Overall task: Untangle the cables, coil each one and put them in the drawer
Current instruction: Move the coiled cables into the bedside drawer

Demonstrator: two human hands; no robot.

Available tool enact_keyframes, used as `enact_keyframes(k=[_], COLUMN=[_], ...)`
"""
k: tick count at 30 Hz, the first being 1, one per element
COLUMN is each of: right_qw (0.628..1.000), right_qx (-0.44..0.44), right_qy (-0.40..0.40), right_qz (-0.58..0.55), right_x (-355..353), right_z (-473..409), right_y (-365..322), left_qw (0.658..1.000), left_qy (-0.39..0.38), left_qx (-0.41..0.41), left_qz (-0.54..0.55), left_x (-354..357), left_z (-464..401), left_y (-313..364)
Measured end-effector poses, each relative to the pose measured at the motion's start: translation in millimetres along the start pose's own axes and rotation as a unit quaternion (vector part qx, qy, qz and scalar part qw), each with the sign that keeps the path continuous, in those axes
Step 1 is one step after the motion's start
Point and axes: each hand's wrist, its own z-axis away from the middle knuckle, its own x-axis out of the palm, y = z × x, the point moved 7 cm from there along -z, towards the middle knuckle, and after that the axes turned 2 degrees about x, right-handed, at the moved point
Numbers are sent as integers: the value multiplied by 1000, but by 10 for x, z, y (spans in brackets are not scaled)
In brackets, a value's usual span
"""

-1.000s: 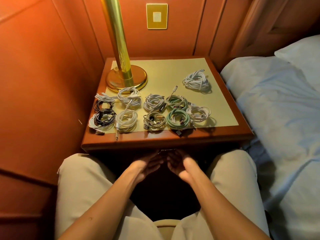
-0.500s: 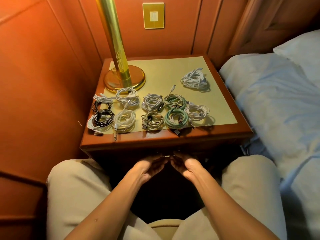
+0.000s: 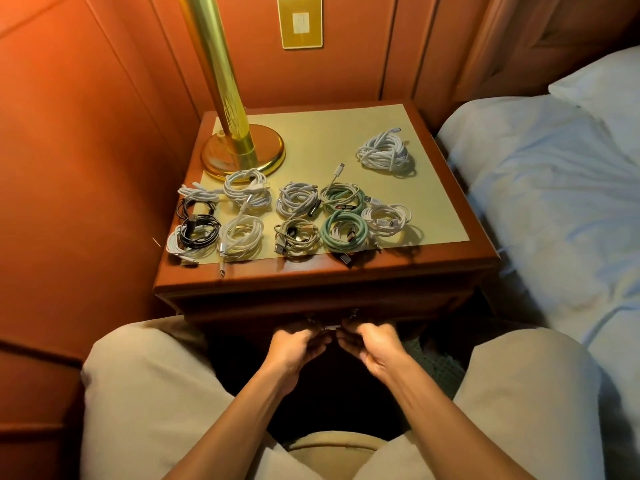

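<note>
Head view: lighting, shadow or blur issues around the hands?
Head view: warm orange cast; left hand and right hand slightly motion-blurred in deep shadow under the nightstand, drawer handle barely readable; cable coils lit and sharp; wide-angle bending at edges.

Probably a bedroom: a bed (image 3: pixel 554 188) beside a wooden nightstand (image 3: pixel 346 271) with a brass lamp (image 3: pixel 239 147).

Coiled cables (image 3: pixel 298 216) on nightstand (image 3: pixel 433 268)

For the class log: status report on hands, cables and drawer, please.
Left hand and right hand curled at the drawer handle. Drawer still shut. Coiled cables wait on the nightstand. Nothing in the way.
</note>
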Motion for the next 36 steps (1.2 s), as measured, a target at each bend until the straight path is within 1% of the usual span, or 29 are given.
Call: enact_keyframes(k=[6,11,15,20,22,23,26,28,30,32,33,34,35,36], right_qw=[999,996,992,985,983,981,971,954,920,877,861,850,837,818], right_qx=[-1,8,40,72,73,71,71,68,30,-30,-65,-110,-172,-240], right_qy=[9,13,22,47,52,52,45,14,-32,-61,-72,-78,-70,-48], right_qz=[43,87,116,146,160,172,222,292,391,475,499,510,514,520], right_x=[-47,-67,-177,-364,-396,-406,-454,-456,-441,-404,-370,-319,-260,-203], right_z=[21,14,63,287,416,471,595,682,767,859,897,933,961,976], right_y=[27,36,145,326,371,388,418,392,286,82,-49,-207,-402,-613], left_qw=[999,997,995,983,974,970,954,935,909,889,877,860,835,809], left_qy=[3,16,40,66,82,82,45,2,-59,-102,-101,-82,-50,-23], left_qx=[14,3,-30,-120,-137,-132,-102,-55,18,90,142,203,256,287], left_qz=[-51,-77,-92,-119,-162,-188,-278,-351,-413,-438,-447,-461,-485,-513], left_x=[-26,-34,-75,-210,-274,-295,-298,-294,-262,-240,-256,-279,-317,-355], left_z=[-4,16,111,365,477,521,614,684,779,903,935,962,963,933], left_y=[-36,-56,-150,-434,-484,-492,-486,-383,-174,141,319,525,717,872])
